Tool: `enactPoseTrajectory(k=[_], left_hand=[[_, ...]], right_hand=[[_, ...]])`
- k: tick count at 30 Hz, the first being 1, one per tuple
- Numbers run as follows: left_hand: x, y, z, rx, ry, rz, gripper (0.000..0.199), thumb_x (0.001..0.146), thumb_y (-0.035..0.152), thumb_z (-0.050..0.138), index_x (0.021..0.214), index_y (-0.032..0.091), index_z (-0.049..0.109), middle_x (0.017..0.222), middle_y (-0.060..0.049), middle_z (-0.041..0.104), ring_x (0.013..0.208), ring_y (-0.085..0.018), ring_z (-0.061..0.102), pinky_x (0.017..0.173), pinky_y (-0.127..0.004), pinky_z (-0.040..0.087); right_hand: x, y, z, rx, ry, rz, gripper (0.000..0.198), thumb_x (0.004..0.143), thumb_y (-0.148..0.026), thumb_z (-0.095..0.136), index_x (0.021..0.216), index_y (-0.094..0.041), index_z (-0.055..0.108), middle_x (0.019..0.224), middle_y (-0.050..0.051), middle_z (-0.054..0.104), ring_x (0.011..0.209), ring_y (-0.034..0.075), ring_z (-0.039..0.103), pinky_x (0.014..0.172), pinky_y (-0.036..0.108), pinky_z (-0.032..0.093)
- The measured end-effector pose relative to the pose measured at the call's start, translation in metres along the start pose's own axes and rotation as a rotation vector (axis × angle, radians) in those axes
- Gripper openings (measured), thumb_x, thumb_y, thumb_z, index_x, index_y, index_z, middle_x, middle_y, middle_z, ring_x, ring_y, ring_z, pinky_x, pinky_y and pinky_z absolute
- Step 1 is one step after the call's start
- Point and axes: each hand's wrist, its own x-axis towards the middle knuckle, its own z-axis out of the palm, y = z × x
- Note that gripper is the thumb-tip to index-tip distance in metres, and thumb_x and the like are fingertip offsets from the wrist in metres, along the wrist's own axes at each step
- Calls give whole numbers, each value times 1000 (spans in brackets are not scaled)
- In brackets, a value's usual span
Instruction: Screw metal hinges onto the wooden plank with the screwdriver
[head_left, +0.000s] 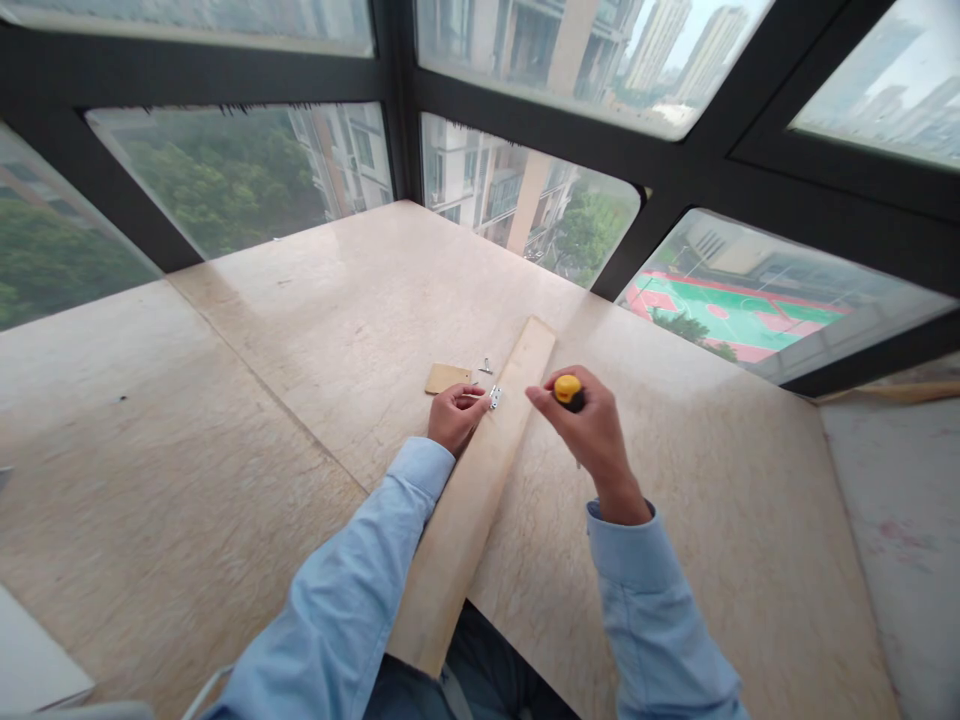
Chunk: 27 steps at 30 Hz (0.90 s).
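A long wooden board (480, 480) lies lengthwise before me, its near end over the ledge's edge by my lap. At the board's left side, my left hand (454, 418) pinches a small silver hinge (496, 397) against the wood. To the right, my right hand (592, 425) is raised and wrapped round a screwdriver (568, 392) with a yellow and black handle. The screwdriver's tip seems to show below that hand, apart from the board. Just beyond my left hand lie a small wooden piece (448, 378) and a few screws (486, 367).
The broad marble-patterned ledge (300, 330) has a seam running across its left part. Dark window frames (525, 110) border its far sides. A white object (34, 660) sits at the lower left, and a pale wall (900, 520) stands at the right.
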Motion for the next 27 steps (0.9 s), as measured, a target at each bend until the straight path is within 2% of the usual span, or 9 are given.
enactPoseTrajectory(k=[2, 5, 10, 17, 23, 27], left_hand=[[0, 1, 0, -33, -15, 0, 36, 64, 40, 81, 85, 13, 70, 70, -8, 74, 61, -19, 67, 54, -25, 49], [-1, 2, 0, -41, -19, 4, 36, 64, 40, 81, 84, 13, 70, 66, -6, 72, 57, -17, 65, 51, -24, 47], [0, 2, 0, -23, -20, 8, 36, 64, 40, 82, 84, 13, 70, 65, -6, 72, 59, -17, 66, 50, -23, 47], [1, 1, 0, -21, -22, 11, 35, 65, 41, 81, 85, 13, 70, 66, -6, 72, 60, -17, 67, 51, -24, 48], [0, 2, 0, -9, -22, 18, 37, 64, 43, 81, 83, 14, 70, 66, -6, 72, 62, -19, 68, 52, -25, 49], [1, 0, -1, -3, -26, 39, 38, 65, 46, 81, 83, 14, 70, 67, -7, 72, 64, -19, 68, 53, -25, 50]], right_hand=[[0, 10, 13, -177, -128, 18, 18, 81, -35, 70, 77, -21, 61, 68, -3, 60, 63, 13, 56, 61, 26, 42], [3, 24, 31, -316, -201, 35, 14, 82, -34, 67, 84, -20, 64, 75, 1, 68, 70, 18, 62, 66, 28, 44], [7, 35, 40, -343, -231, -7, 18, 84, -32, 65, 97, -22, 66, 92, 6, 74, 85, 22, 68, 75, 31, 48], [8, 38, 45, -526, -302, 3, 17, 87, -31, 63, 102, -23, 67, 91, 7, 76, 84, 25, 70, 71, 32, 48], [6, 35, 47, -552, -305, -15, 18, 89, -29, 61, 104, -23, 68, 95, 8, 76, 86, 25, 70, 72, 32, 48], [5, 34, 50, -528, -347, -86, 16, 88, -22, 57, 100, -22, 67, 98, 8, 75, 89, 24, 70, 74, 31, 48]])
